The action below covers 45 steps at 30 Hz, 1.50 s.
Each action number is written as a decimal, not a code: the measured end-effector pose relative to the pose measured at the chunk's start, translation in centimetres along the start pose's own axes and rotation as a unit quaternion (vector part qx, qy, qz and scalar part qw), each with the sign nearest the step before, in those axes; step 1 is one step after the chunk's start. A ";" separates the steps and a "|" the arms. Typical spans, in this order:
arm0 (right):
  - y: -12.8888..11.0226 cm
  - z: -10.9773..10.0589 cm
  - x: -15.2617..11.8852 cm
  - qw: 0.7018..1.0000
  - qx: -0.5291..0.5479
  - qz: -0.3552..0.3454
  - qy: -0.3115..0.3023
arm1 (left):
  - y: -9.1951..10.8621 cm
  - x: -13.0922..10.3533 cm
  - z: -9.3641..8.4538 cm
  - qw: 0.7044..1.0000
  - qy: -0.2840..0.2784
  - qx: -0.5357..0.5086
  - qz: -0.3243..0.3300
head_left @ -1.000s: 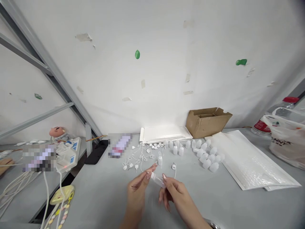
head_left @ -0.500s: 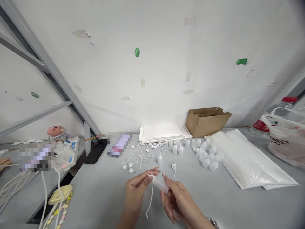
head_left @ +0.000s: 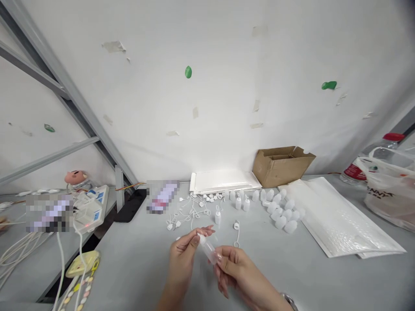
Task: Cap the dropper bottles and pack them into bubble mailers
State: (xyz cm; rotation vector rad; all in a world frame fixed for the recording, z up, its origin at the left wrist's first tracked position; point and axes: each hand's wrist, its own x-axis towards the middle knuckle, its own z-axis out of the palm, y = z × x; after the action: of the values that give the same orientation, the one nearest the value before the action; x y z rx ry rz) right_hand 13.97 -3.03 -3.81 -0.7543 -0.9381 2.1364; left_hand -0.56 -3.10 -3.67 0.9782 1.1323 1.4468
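A small translucent plastic bottle (head_left: 207, 249) is held tilted between my two hands, above the front of the grey table. My left hand (head_left: 183, 255) pinches the white cap end with thumb and fingers. At the other end, the fingers of my right hand (head_left: 234, 266) are closed round the bottle's base. Just beyond stands a capped bottle (head_left: 218, 217) with a cord loop on top. A loose white cap with a cord (head_left: 237, 235) lies right of it. White corded caps (head_left: 191, 211) are spread in a tangle behind my left hand.
Several translucent bottles (head_left: 287, 214) lie in a group at the right. Two capped bottles (head_left: 242, 204) stand behind. A cardboard box (head_left: 282, 166), white padded mailers (head_left: 337, 220), a plastic bag (head_left: 389, 190), a black phone (head_left: 130, 206) and a power strip (head_left: 92, 211) surround the work area.
My right hand has shifted slightly left and closed round the bottle's base. The bottle is tilted more steeply, and the cord that hung below it no longer shows.
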 end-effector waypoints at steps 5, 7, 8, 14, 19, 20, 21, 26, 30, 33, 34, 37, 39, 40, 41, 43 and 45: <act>-0.1 0.7 -0.3 0.995 0.080 0.043 -0.041 | 0.2 0.1 -0.2 1.000 0.007 -0.007 -0.010; -0.1 0.9 -0.1 0.999 0.034 0.012 -0.008 | 0.1 0.1 -0.2 0.999 0.026 0.006 -0.023; -0.1 0.9 0.1 1.000 0.007 -0.009 0.009 | 0.1 0.0 -0.1 0.999 0.035 0.014 -0.032; 0.2 0.2 0.4 0.993 -0.092 -0.062 0.046 | 0.7 -0.1 0.4 0.989 0.002 -0.098 -0.112; 0.3 0.2 0.0 0.993 -0.117 -0.013 0.024 | 2.1 0.4 0.1 0.968 -0.088 -0.169 -0.164; 0.4 0.3 0.0 0.992 -0.124 -0.007 0.022 | 2.3 0.6 0.0 0.971 -0.085 -0.164 -0.153; 0.4 0.3 -0.1 0.991 -0.129 -0.002 0.022 | 2.5 0.8 0.0 0.974 -0.077 -0.159 -0.143; 0.2 0.4 -0.4 0.993 -0.121 0.017 0.008 | 2.4 1.8 0.1 0.970 -0.026 -0.190 -0.147; -0.1 0.5 -0.8 0.995 -0.098 0.028 0.002 | 1.6 2.3 -0.3 0.948 0.009 -0.255 -0.191; -0.2 0.6 -0.9 0.995 -0.095 0.025 0.006 | 1.1 2.4 -0.4 0.934 0.053 -0.282 -0.212; -0.2 0.5 -0.9 0.995 -0.097 0.024 0.011 | 1.0 2.4 -0.3 0.930 0.075 -0.286 -0.216; -0.4 0.5 -0.8 0.990 -0.125 -0.006 0.058 | 0.9 2.3 0.2 0.921 0.138 -0.295 -0.215; -0.5 0.5 -0.9 0.980 -0.162 -0.046 0.111 | 1.0 2.1 0.7 0.915 0.166 -0.302 -0.209; -0.5 0.5 -1.0 0.972 -0.180 -0.065 0.136 | 1.0 2.0 0.9 0.913 0.176 -0.304 -0.208; -0.5 0.5 -1.1 0.965 -0.196 -0.079 0.156 | 1.1 1.9 1.0 0.911 0.182 -0.305 -0.208; -0.4 0.4 -1.2 0.955 -0.225 -0.093 0.172 | 1.3 1.6 1.3 0.910 0.185 -0.302 -0.215; -0.2 0.4 -1.2 0.949 -0.246 -0.095 0.170 | 1.4 1.3 1.5 0.911 0.183 -0.299 -0.219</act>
State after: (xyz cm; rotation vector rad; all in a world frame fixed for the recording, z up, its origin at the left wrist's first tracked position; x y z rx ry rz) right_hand 14.51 -3.98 -3.13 -1.1772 -1.3063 1.5472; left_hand 0.33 -1.62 -1.92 0.0141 0.9843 1.4900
